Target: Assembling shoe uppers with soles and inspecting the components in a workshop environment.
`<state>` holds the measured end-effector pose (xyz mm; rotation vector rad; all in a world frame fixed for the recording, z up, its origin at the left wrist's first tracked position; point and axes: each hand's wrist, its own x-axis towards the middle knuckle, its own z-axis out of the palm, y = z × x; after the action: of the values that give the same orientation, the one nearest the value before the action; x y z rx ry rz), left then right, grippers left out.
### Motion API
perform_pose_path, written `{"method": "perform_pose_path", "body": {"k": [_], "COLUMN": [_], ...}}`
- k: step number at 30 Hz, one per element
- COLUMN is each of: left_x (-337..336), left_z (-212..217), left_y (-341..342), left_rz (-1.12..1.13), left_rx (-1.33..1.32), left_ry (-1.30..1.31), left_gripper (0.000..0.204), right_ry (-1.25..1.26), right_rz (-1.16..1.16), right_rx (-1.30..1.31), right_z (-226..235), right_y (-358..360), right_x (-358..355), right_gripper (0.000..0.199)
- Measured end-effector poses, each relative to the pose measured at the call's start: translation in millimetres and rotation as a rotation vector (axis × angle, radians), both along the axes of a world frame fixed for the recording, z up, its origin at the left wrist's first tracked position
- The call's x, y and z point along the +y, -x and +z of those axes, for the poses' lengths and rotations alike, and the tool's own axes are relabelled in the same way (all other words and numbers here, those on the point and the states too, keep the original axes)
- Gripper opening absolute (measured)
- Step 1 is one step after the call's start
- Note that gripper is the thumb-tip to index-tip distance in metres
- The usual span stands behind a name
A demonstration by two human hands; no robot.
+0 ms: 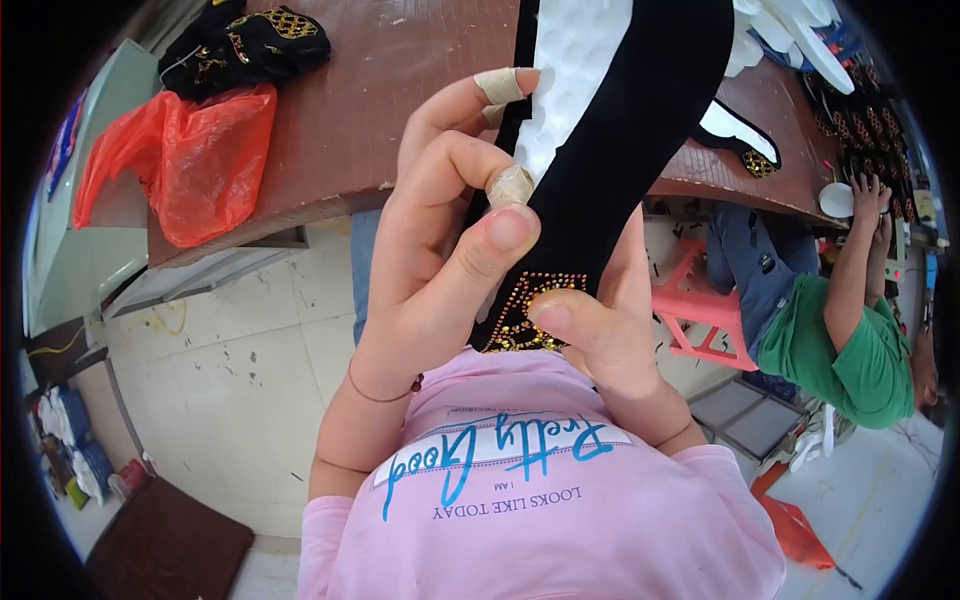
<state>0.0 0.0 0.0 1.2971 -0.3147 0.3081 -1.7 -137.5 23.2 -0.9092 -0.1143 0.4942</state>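
The left hand (440, 240) and the right hand (610, 335) hold a black cloth piece (635, 110) between them, raised in front of the near edge of the desk (410, 110). A white dimpled pad (580, 60) lies along the left side of the cloth. The left hand is nearly closed: its thumb and bent index finger, wrapped in tape (510, 187), grip the cloth at its left edge. Another taped fingertip touches the pad higher up. The right hand grips the lower end, its thumb pressed on the gold beads (515, 325) and its other fingers hidden behind the cloth. On the desk, a second black piece (738, 132) with a white pad lies to the right; a red plastic bag (215, 160) hangs over the edge at left.
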Motion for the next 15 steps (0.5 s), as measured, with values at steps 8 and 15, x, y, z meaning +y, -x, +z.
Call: {"method": "perform_pose_path", "body": {"k": [8,15], "left_x": [-8.7,-5.2], "left_z": [3.9,1.7], "left_y": [2.1,-0.5], "left_rz": [-0.052,0.073], "left_rx": [0.072,0.009], "left_ry": [0.505,0.216], "left_gripper": [0.025,0.033], "right_ry": [0.099,0.112], "right_rz": [-0.019,-0.009], "right_rx": [-0.164,-0.235], "right_z": [-1.9,-6.0], "right_y": [-2.8,-4.8], "right_x": [2.1,7.5], "right_gripper": [0.084,0.089]}}
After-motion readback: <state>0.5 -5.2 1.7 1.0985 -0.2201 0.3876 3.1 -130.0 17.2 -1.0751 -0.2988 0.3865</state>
